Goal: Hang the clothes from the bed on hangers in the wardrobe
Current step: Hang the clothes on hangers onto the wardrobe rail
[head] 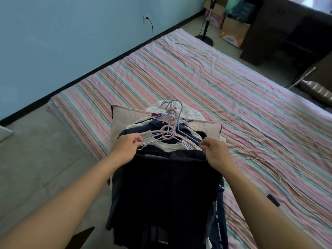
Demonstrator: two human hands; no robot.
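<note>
Nearest me both forearms reach forward over a dark garment [167, 191] at the bed's near edge; my left hand [125, 148] pinches one end of a bundle of pink and blue hangers [168, 130] and my right hand [215, 151] pinches the other end. The hangers lie on a pile of clothes [161, 126] atop a pillow [124, 117] on the striped bed [206, 78], with a loose hanger [260, 166] and a dark phone [273, 200] on the sheet to my right. Beyond are a blue wall [71, 42] with a socket [146, 19], a fan stand [204, 33] and boxes [233, 33].
</note>
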